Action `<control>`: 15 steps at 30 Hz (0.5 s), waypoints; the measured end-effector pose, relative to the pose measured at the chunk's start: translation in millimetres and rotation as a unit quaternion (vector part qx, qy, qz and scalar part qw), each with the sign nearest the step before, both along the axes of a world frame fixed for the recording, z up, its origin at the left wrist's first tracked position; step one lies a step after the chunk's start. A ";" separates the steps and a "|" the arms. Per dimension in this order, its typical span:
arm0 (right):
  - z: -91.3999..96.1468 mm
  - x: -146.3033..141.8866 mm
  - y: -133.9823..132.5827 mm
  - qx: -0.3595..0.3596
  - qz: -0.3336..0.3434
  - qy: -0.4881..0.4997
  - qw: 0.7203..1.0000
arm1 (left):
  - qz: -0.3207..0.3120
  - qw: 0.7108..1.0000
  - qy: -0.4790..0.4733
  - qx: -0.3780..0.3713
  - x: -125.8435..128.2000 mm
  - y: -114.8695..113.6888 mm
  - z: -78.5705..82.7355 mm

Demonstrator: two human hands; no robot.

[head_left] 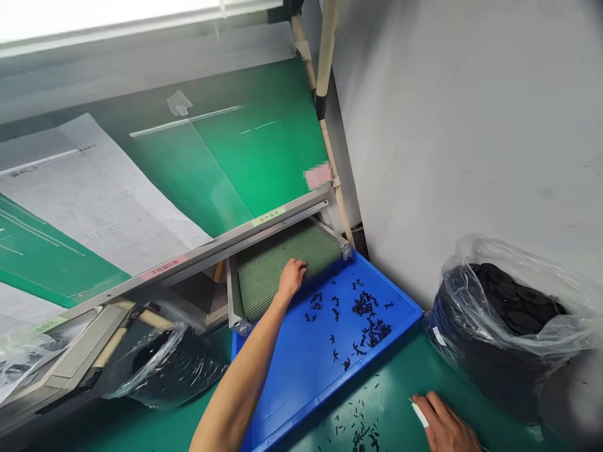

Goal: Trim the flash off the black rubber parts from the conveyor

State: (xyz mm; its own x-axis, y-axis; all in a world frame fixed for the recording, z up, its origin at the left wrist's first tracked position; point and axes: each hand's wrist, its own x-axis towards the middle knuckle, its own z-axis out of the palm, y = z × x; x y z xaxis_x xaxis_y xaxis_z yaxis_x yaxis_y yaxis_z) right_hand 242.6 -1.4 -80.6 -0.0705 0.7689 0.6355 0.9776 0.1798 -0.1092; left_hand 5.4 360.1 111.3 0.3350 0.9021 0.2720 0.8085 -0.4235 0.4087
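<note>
Left hand (294, 276): over the lower lip of the ribbed green belt (271, 267), fingers curled narrow; contact, and anything pinched, cannot be told.
Right hand (450, 427): on or just above the tabletop (400, 389), beyond the tray's near edge; a white strip (421, 415) lies along its fingers, whether gripped cannot be told.
Black parts (377, 333): loose in the blue tray (282, 411), thickest along its near edge towards the right corner, thinner towards the belt.
Black bits (360, 433): scattered on the tabletop outside the tray's near edge, between it and the right hand.
Handling at the belt: a light fingertip touch seems best, wrist raised, working over the tray so that small pieces would drop inside its edges.
Handling at the tabletop: the bits look thin; a low, slow hand should scatter them least.
Obstacles: the belt's side rails (234, 298) and the panel (277, 160) above limit the left hand's reach; its forearm crosses the tray's left part.
Surroundings: a bag (464, 314) of black discs (511, 292) beyond the tray's right corner; a second bag (191, 373) left of the tray.
</note>
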 end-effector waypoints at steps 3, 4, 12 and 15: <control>1.2 -1.5 -0.3 -0.022 -0.009 0.017 1.000 | 0.005 1.000 -0.002 -0.002 -2.2 -1.6 0.8; 0.3 -2.2 -0.5 -0.027 -0.015 0.023 0.999 | 0.006 1.000 -0.007 -0.003 -2.2 -6.3 -0.1; -9.9 -4.4 -3.3 -0.072 -0.030 0.084 0.993 | -0.177 0.972 -0.002 -0.156 9.6 -95.5 -31.6; -14.1 0.0 -4.8 -0.072 -0.002 0.097 0.993 | -0.224 0.954 -0.006 -0.202 3.9 -117.1 -26.6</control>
